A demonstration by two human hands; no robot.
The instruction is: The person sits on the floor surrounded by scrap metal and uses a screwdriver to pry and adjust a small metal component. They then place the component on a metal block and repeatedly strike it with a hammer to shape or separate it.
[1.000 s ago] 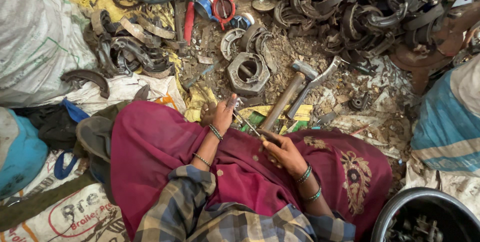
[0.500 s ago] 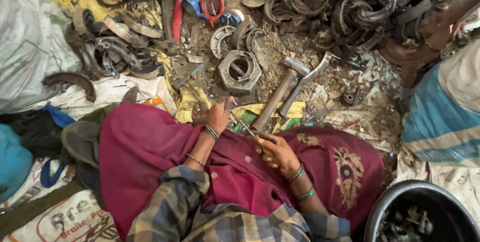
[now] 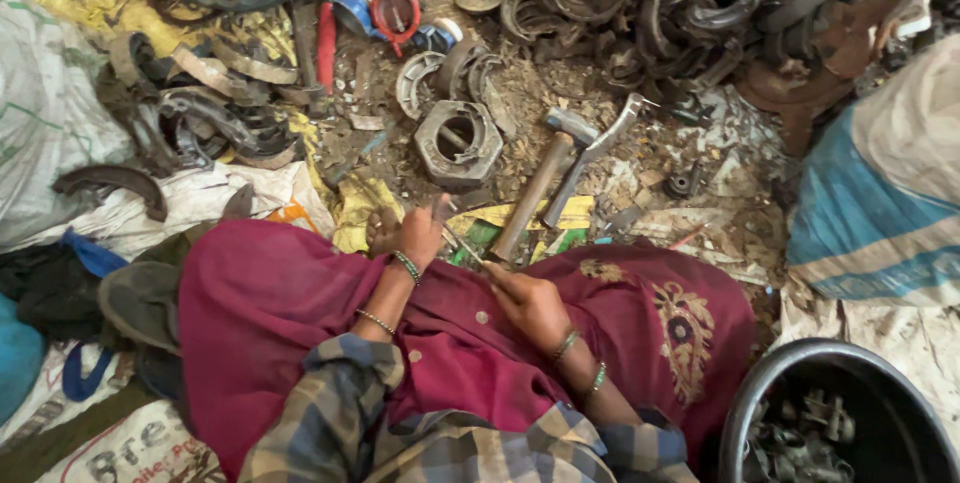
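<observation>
My hands apart over my maroon lap (image 3: 300, 313), left hand (image 3: 415, 233) closed on something small, perhaps scrap, right hand (image 3: 530, 298) gripping a thin rod (image 3: 462, 243), hammer (image 3: 540, 178) just beyond the lap, black tub (image 3: 745, 413) right of it holding metal parts (image 3: 800, 433)

Hammer (image 3: 548, 175) — wood handle; hex nut (image 3: 458, 143) — dull metal.

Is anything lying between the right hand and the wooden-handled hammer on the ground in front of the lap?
Nothing visible blocks it. The hammer lies with its handle end pointing at the right hand, which already holds a thin metal rod. A grey metal bar lies alongside the hammer, not across the path.
</observation>
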